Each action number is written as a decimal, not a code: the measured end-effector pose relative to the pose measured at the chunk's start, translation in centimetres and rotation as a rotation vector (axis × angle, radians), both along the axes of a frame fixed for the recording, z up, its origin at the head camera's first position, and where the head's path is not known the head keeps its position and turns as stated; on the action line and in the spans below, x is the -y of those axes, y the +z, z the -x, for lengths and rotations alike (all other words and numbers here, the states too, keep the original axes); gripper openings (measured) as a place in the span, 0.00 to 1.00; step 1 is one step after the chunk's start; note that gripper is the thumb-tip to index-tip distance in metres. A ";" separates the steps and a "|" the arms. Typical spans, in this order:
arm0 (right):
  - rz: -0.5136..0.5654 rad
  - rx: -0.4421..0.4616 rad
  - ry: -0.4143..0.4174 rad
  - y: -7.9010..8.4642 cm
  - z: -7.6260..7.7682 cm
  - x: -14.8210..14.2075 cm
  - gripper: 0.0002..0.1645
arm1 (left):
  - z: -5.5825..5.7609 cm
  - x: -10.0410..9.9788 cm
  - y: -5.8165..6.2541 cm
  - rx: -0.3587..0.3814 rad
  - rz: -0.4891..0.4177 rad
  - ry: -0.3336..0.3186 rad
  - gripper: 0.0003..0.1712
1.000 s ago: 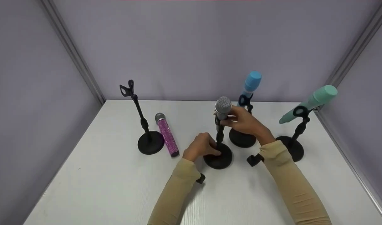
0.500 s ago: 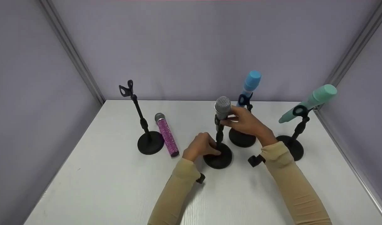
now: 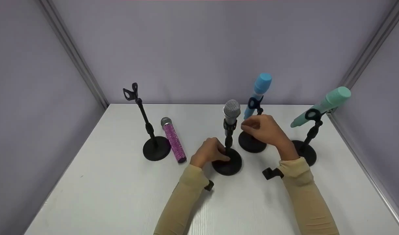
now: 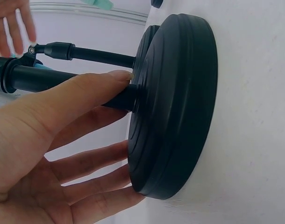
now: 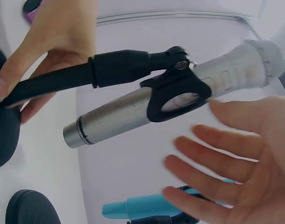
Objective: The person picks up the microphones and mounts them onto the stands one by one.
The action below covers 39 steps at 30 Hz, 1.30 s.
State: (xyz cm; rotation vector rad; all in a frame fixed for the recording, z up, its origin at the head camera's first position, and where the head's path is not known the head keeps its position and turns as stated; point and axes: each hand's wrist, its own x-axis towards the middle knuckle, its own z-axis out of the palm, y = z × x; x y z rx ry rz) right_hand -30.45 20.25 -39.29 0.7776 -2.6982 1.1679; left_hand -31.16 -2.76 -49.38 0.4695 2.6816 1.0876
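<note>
A silver microphone (image 5: 121,116) sits in the clip of a black microphone stand (image 3: 226,163), its mesh head tilted up in the head view. My left hand (image 3: 208,152) pinches the foot of that stand's pole between thumb and forefinger, while the other fingertips touch the round base (image 4: 180,107). My right hand (image 3: 264,131) is just right of the silver microphone and holds nothing. Its fingers (image 5: 212,158) are extended and apart from the microphone in the right wrist view. Behind it, a blue microphone (image 3: 262,84) rests in another stand's clip.
A green microphone (image 3: 333,99) is in a stand at the right. At the left stands a microphone stand (image 3: 157,148) with a bare clip, and a glittery pink microphone (image 3: 174,143) lies beside its base. Grey walls (image 3: 199,52) enclose the white table (image 3: 104,195).
My right hand has let go of the silver microphone and moved right and slightly down from it. The left hand stays on the stand.
</note>
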 end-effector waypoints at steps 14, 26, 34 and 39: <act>0.055 0.047 0.027 -2.6 -1.6 3.4 0.14 | -0.4 0.4 0.3 0.006 0.025 0.009 0.13; 0.218 -0.123 -0.088 -5.1 -2.0 5.2 0.11 | -0.5 0.3 0.0 -0.010 0.014 -0.007 0.10; 0.269 -0.178 -0.080 -5.9 -2.3 5.5 0.10 | -0.4 0.2 -0.3 -0.005 0.014 -0.018 0.08; 0.261 -0.193 -0.092 -5.8 -2.5 5.5 0.08 | -0.5 0.1 -0.2 -0.010 0.025 -0.018 0.08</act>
